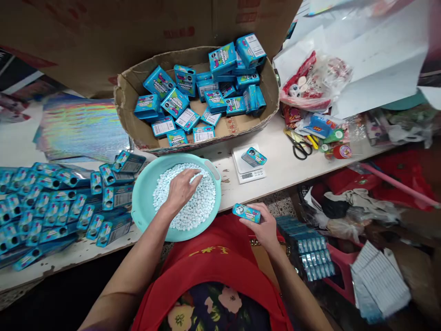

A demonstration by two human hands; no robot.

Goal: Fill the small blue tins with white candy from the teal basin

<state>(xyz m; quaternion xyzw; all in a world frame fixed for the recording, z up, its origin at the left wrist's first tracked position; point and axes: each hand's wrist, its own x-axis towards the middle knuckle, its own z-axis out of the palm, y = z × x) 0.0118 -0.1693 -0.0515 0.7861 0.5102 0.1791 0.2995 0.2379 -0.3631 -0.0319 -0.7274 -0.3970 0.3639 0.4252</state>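
My left hand (pixel 184 189) is over the white candies (pixel 188 218) heaped in a mint-green plastic basin (pixel 142 195). Its fingers look slightly bent and apart, and their tips touch or hover just above the candies. Out in front of the red apron, my right hand (pixel 263 224) grips a small blue candy box (pixel 247 213) by its right end. The round hole in the box's top shows white inside. A similar blue box (pixel 255 156) lies on the small white digital scale (pixel 251 176), whose reading is too small to make out.
A cut-down cardboard box (pixel 138 138) behind the basin holds many blue boxes. Rows of blue boxes (pixel 55 207) with round holes fill the table's left side. Scissors (pixel 301 148) and wrapped sweets (pixel 320 126) lie at right. Packed blue boxes (pixel 312 250) stand lower right.
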